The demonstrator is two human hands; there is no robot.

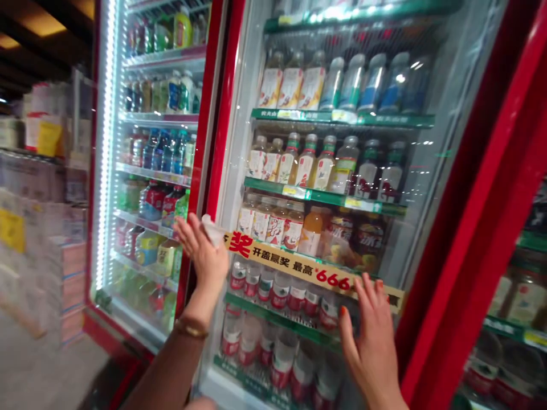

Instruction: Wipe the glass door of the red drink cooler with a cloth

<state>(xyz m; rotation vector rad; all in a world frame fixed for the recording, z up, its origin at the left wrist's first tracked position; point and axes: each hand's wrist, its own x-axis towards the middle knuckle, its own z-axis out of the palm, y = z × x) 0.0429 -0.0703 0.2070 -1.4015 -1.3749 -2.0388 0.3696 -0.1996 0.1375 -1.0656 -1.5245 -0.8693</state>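
Observation:
My left hand [204,257] presses a crumpled white cloth [212,230] against the glass door [239,171] of a red-framed drinks fridge, close to the door's left frame. My right hand [370,336] rests open on the same glass, fingers spread, just below a yellow promotional strip with red characters [314,272]. Rows of bottled drinks [303,165] stand on green-edged shelves behind the glass. A gold bracelet [191,328] circles my left wrist.
A second lit fridge door [154,171] full of bottles stands to the left, and a third fridge [517,302] shows at the right. Stacked cartons [29,228] line the far left beside a grey floor [38,364].

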